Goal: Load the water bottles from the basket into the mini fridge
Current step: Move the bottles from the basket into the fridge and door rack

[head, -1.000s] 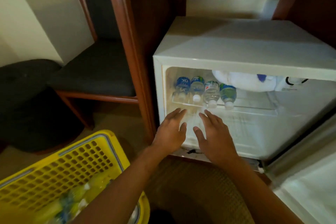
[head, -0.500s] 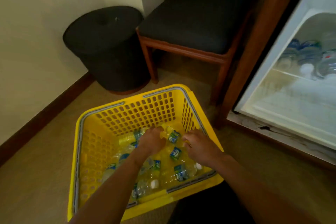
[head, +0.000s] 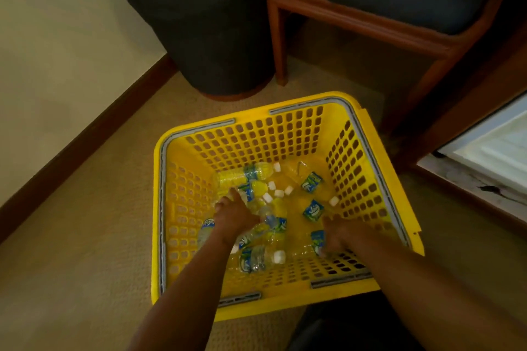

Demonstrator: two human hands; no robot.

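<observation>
A yellow plastic basket (head: 251,139) stands on the carpet with several clear water bottles (head: 256,258) lying loose in its bottom, blue-green labels and white caps showing. Both my hands are down inside it. My left hand (head: 233,215) lies left of centre, fingers curled down around a bottle in the pile. My right hand (head: 338,235) sits near the basket's right front corner, closed on a bottle whose blue label shows at my thumb. The open mini fridge (head: 496,148) shows only as a white corner at the right edge.
A round black bin (head: 205,20) stands against the wall behind the basket. A wooden chair (head: 362,20) with a dark seat is behind and to the right. A dark baseboard (head: 85,139) runs along the left wall. Carpet surrounds the basket.
My view swung from the fridge shelf down and left to the basket. Both hands left the fridge opening, dropped into the basket and closed on bottles.
</observation>
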